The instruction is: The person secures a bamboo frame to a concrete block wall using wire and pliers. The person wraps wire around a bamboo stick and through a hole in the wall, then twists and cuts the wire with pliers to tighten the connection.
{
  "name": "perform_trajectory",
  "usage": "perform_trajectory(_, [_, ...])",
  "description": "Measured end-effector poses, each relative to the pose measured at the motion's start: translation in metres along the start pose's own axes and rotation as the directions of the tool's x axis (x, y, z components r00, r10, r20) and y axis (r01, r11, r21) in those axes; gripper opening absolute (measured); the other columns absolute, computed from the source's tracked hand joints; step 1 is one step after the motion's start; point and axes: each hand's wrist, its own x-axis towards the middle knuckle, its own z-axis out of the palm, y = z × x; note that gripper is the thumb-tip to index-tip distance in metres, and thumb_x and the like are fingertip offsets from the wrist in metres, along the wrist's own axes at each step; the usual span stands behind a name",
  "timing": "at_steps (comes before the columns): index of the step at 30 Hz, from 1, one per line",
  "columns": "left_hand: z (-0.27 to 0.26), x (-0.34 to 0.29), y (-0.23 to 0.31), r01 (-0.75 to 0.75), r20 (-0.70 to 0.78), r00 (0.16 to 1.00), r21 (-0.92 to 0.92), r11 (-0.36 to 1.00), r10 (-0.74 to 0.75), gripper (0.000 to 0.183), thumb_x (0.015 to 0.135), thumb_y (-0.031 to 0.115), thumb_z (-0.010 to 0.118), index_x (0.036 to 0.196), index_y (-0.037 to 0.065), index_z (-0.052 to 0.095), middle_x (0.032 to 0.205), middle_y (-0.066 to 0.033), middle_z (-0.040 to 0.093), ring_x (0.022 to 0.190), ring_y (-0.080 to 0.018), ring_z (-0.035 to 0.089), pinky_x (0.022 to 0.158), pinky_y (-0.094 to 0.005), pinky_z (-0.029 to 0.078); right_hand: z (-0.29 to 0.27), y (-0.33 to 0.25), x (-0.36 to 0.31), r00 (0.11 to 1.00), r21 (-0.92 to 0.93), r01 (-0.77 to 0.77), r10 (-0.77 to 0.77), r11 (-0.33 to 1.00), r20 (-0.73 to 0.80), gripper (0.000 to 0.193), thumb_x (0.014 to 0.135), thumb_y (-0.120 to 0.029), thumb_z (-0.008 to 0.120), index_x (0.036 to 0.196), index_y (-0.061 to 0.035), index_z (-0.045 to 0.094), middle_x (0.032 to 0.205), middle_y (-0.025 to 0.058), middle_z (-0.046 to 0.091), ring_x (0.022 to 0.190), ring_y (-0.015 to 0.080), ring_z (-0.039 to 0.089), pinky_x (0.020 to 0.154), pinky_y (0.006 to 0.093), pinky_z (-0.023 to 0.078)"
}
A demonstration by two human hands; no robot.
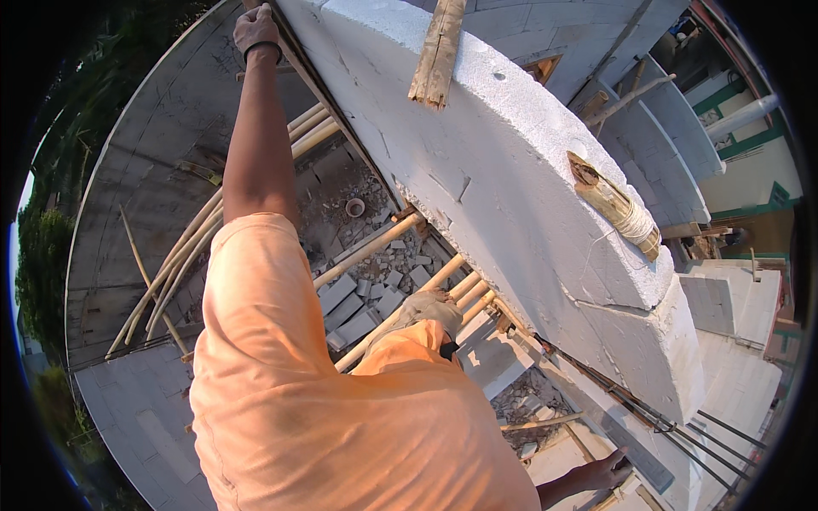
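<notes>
At the top left, my left arm is stretched up. My left hand [256, 31] is closed around the upper end of a narrow dark strip [300, 61] that runs along the edge of the pale block wall [460, 162]. Low on the right, my right hand [603, 471] reaches out beside a flat grey strip [641, 453] lying along the wall. Its fingers look apart, with nothing visible between them; whether they touch the strip, I cannot tell. A foot [430, 308] shows below me near the bamboo poles [464, 289].
A split bamboo piece [439, 55] juts over the wall top, and a string-wrapped bamboo stub [622, 209] lies on it. Dark rods [639, 404] run along the wall's lower right. Beneath the poles are broken blocks [349, 307] and a bucket [354, 207]. Long bamboo poles [183, 255] lean at left.
</notes>
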Motion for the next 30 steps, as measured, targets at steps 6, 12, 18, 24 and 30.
perform_trajectory(6, [-0.002, 0.024, 0.022, 0.062, -0.037, 0.998, 0.170, 0.983, -0.056, 0.032, 0.085, 0.033, 0.069, 0.102, 0.006, 0.072, 0.100, -0.0131, 0.073, 0.099, -0.0273, 0.068, 0.092, -0.0375, 0.051, 0.007, 0.027, 0.002, 0.971, 0.088, 0.230, -0.235, 0.969, 0.049, 0.037, 0.091, -0.026, 0.065, 0.124, -0.0106, 0.064, 0.141, 0.0228, 0.047, 0.132, 0.0399, 0.038, 0.108, 0.0492, 0.032])
perform_trajectory(12, [0.010, 0.047, 0.047, -0.070, -0.088, 0.991, 0.256, 0.964, 0.096, 0.032, 0.089, 0.028, 0.063, 0.110, 0.005, 0.068, 0.098, -0.0134, 0.073, 0.099, -0.0246, 0.069, 0.091, -0.0376, 0.052, -0.004, -0.025, -0.013, 0.991, 0.122, -0.067, 0.052, 0.990, 0.120, 0.039, 0.091, -0.023, 0.065, 0.121, 0.0002, 0.062, 0.138, 0.0286, 0.044, 0.130, 0.0385, 0.039, 0.105, 0.0465, 0.036])
perform_trajectory(18, [0.038, 0.111, 0.049, -0.065, 0.243, 0.960, 0.678, 0.732, -0.140, 0.029, 0.088, 0.018, 0.059, 0.112, 0.001, 0.066, 0.086, -0.0145, 0.074, 0.074, -0.0242, 0.073, 0.073, -0.0387, 0.057, -0.008, -0.044, -0.017, 0.947, -0.089, 0.293, -0.277, 0.952, 0.160, 0.040, 0.096, -0.023, 0.060, 0.116, 0.0113, 0.057, 0.122, 0.0275, 0.055, 0.113, 0.0379, 0.052, 0.096, 0.0443, 0.045])
perform_trajectory(24, [0.064, 0.142, 0.033, -0.244, 0.348, 0.926, 0.851, 0.465, -0.150, 0.019, 0.080, 0.016, 0.069, 0.091, 0.001, 0.072, 0.090, -0.0145, 0.074, 0.090, -0.0239, 0.072, 0.079, -0.0403, 0.056, -0.009, -0.024, -0.013, 0.940, -0.153, 0.331, -0.312, 0.931, 0.139, 0.029, 0.101, -0.019, 0.050, 0.119, 0.0011, 0.062, 0.130, 0.0247, 0.054, 0.113, 0.0344, 0.056, 0.097, 0.0417, 0.046])
perform_trajectory(30, [0.053, 0.167, 0.029, -0.606, 0.644, 0.743, 0.763, 0.227, -0.183, 0.022, 0.079, 0.020, 0.070, 0.094, 0.004, 0.072, 0.093, -0.0125, 0.073, 0.090, -0.0242, 0.070, 0.077, -0.0388, 0.055, -0.009, -0.025, -0.013, 0.866, -0.346, 0.499, -0.464, 0.794, 0.185, 0.031, 0.102, -0.012, 0.044, 0.128, -0.0033, 0.060, 0.132, 0.0224, 0.056, 0.118, 0.0311, 0.055, 0.099, 0.0370, 0.045])
